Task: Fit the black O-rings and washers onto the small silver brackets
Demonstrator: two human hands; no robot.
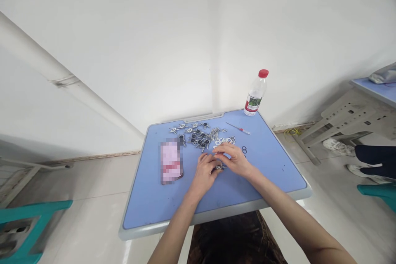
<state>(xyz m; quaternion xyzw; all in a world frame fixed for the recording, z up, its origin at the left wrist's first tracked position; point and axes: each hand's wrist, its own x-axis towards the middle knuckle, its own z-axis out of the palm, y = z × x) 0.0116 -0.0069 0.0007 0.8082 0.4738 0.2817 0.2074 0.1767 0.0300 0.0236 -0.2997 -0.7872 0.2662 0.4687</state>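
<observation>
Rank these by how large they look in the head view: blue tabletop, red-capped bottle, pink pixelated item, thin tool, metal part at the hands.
1. Blue tabletop
2. Pink pixelated item and red-capped bottle: similar in length, so unranked
3. Thin tool
4. Metal part: partly hidden, judged by its visible portion

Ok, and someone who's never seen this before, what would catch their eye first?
Probably the red-capped bottle, standing at the far right corner of the blue table. Next, the left hand and right hand, close together over the table, with a small metal part between them. Beyond, a scattered cluster of metal-and-black parts.
</observation>
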